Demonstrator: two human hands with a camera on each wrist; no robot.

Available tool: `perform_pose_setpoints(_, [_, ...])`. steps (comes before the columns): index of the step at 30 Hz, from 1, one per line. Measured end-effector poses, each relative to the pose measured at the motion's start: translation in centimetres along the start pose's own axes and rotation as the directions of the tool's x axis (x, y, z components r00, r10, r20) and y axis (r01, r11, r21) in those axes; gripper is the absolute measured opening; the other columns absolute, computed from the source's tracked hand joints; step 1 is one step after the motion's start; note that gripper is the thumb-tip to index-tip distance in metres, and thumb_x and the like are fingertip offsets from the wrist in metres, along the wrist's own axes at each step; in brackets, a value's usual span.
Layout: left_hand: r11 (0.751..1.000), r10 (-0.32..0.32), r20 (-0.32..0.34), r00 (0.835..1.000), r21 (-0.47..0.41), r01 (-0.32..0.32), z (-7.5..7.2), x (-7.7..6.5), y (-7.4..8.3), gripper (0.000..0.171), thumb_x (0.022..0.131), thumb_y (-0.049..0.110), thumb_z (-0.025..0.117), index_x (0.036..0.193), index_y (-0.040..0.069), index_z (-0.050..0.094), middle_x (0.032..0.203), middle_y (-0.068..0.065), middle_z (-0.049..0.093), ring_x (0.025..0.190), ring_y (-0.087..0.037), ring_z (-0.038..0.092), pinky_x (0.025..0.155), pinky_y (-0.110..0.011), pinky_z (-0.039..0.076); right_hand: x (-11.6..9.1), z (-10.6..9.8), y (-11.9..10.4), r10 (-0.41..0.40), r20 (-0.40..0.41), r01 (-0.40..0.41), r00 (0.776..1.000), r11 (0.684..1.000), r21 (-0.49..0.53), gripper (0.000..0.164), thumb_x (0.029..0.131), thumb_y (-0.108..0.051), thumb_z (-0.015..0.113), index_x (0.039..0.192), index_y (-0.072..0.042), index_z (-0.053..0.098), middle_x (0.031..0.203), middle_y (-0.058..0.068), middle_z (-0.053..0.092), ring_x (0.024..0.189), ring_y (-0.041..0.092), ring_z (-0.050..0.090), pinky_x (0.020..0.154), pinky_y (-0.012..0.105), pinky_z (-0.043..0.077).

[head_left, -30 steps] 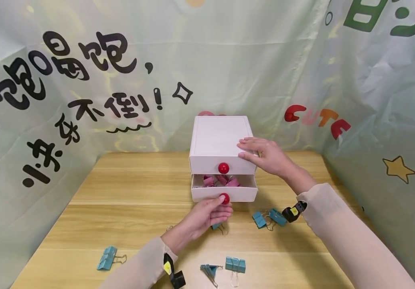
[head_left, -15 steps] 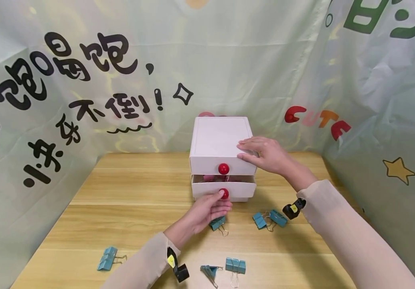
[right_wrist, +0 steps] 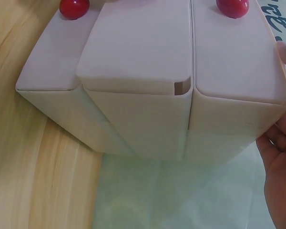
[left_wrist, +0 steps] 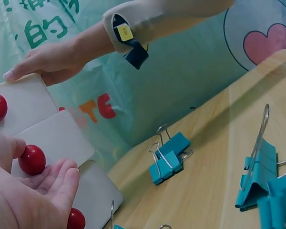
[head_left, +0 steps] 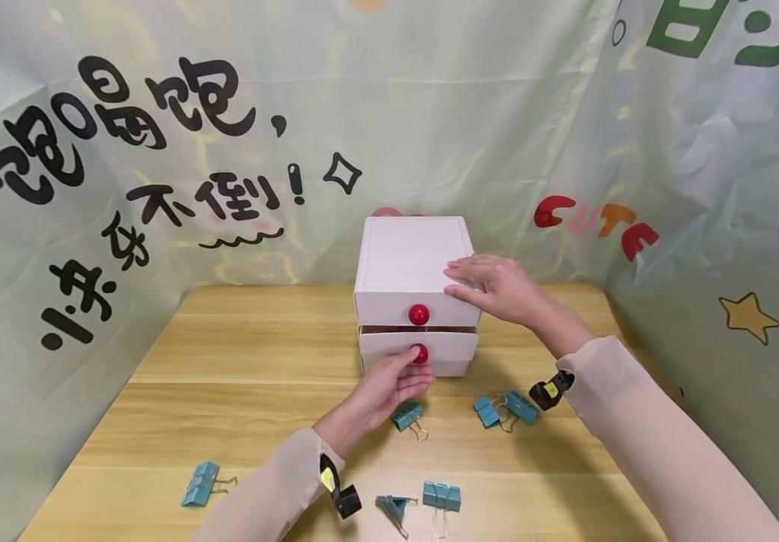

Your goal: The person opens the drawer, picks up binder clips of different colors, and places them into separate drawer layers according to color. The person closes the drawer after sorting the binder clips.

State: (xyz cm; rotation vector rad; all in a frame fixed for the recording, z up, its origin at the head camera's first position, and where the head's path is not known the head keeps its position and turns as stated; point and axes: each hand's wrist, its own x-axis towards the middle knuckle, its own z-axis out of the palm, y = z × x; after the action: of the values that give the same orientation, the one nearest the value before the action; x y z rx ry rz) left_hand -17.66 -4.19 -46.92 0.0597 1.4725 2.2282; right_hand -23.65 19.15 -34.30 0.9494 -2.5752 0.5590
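Observation:
A white drawer box [head_left: 416,252] with red knobs stands on the table. Its middle drawer [head_left: 446,345] sticks out slightly, leaving a narrow dark gap above its front. My left hand [head_left: 389,388] pinches that drawer's red knob [left_wrist: 32,160] between thumb and fingers, the other fingers stretched out below it. My right hand [head_left: 500,286] rests on the box's top right edge, fingers fairly straight along the top and thumb at the front edge. In the right wrist view, the middle drawer front [right_wrist: 133,43] stands proud of the ones beside it. The drawer's contents are hidden now.
Teal binder clips lie about the table [head_left: 240,361]: one [head_left: 408,415] beneath my left hand, a pair [head_left: 506,410] right of the box, one [head_left: 201,484] far left, and two [head_left: 442,496] near the front. A printed cloth [head_left: 430,113] hangs behind.
The middle drawer has slid back into the box, with my left hand moving inward on its knob. Pink clips seen inside earlier are now covered. My right hand stays on top.

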Motion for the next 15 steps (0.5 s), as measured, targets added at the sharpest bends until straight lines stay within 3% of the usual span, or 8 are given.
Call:
perform_pose_setpoints(7, [0.999,0.026,-0.031,0.999,-0.034,-0.027,0.3,1.0,0.4,0.042,0.101,0.028,0.055,0.122,-0.008,0.052,0.12,-0.028,0.059,0.113,-0.039,0.059,0.092,-0.035,0.052,-0.1,0.0,-0.1,0.017,0.002,-0.017,1.0,1.0,0.012,0.043,0.092,-0.042,0.067,0.125,-0.014,0.069,0.131,0.004,0.062,0.124,0.028,0.054,0.104,0.052,0.04])
perform_pose_setpoints(15, [1.0,0.01,-0.002,1.0,-0.006,-0.01,0.0,0.8,-0.2,0.049,0.099,0.034,0.058,0.124,-0.007,0.053,0.118,-0.027,0.059,0.102,-0.03,0.065,0.092,-0.034,0.052,-0.1,0.0,0.0,0.025,-0.002,-0.025,1.0,0.999,0.025,0.044,0.092,-0.042,0.066,0.125,-0.014,0.069,0.132,0.003,0.062,0.125,0.028,0.053,0.104,0.052,0.04])
